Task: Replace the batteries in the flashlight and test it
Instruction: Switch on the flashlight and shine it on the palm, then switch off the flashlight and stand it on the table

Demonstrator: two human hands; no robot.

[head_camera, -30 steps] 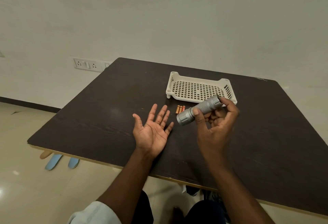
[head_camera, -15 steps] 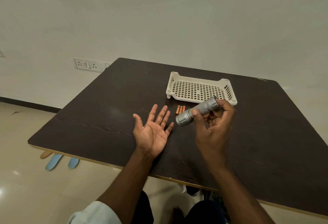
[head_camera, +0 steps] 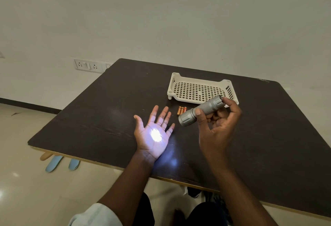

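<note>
Gripping grey ribbed flashlight (head_camera: 201,110), right hand (head_camera: 217,127) fingers closed, beam lighting open, empty left hand (head_camera: 154,134) palm.

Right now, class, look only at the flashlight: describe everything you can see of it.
The flashlight is a short silver-grey cylinder, metal by its look, with a knurled barrel, a wider ridged head and a ridged tail cap. The right hand holds it above the table, thumb on the barrel, a fingertip at the tail. It tilts head-down toward the open left hand. It is on: a bright white spot lies on that palm.
</note>
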